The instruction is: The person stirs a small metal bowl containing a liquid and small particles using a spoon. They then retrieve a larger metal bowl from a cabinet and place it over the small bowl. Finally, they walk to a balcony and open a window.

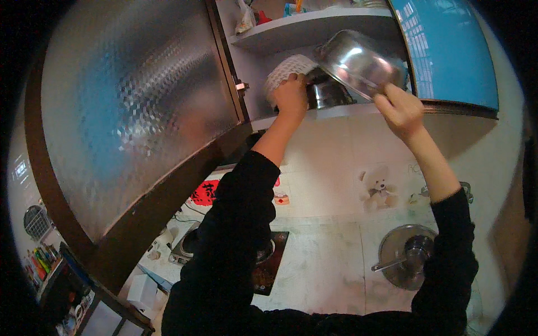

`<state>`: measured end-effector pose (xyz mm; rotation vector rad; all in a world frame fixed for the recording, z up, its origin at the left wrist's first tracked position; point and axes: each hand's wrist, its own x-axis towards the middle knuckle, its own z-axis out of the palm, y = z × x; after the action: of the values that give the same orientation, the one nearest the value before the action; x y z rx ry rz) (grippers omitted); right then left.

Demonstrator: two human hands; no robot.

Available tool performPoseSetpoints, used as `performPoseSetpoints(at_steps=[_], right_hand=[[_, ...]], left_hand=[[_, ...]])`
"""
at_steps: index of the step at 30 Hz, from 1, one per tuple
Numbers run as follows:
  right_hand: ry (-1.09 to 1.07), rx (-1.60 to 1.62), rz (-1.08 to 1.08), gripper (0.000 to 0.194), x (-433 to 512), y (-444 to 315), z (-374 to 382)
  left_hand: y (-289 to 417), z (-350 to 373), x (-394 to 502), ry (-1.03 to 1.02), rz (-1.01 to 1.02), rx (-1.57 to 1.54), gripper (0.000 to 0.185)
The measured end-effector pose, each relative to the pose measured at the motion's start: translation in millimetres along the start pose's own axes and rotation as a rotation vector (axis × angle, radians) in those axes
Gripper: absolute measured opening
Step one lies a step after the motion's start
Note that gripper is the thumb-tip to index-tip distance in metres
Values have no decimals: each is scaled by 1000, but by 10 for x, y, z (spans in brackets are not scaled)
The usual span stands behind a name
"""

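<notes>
I have both arms raised into a wall cupboard. My right hand [399,110] grips the lower rim of a shiny stainless steel pot [357,59], which is tilted at the front of the lower shelf. Curled at the edge of a white, dark-patterned item [290,69], perhaps a basket or cloth, is my left hand [291,97]. That item is blurred, and my fingers hide part of it. Between my hands, a second steel pot [330,94] rests on the cupboard's bottom shelf [336,112], partly behind the first.
A framed textured-glass door [138,105] stands swung out at left; a blue glossy door [454,59] covers the right side. The upper shelf [319,23] holds bags and small items. Below are a counter [323,260], a black cooktop [269,275] and a round sink [391,269] containing a handled pan [416,250].
</notes>
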<state>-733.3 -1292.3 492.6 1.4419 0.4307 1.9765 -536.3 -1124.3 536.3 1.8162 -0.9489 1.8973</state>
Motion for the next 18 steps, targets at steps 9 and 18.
performPoseSetpoints(at_steps=[9,18], right_hand=[[76,159,323,28,-654,-806,-1148],[-92,391,875,24,-1032,-1876,-1107]], left_hand=[[151,-643,-980,134,23,-359,11],[242,-1812,-1371,720,-294,-728,73]])
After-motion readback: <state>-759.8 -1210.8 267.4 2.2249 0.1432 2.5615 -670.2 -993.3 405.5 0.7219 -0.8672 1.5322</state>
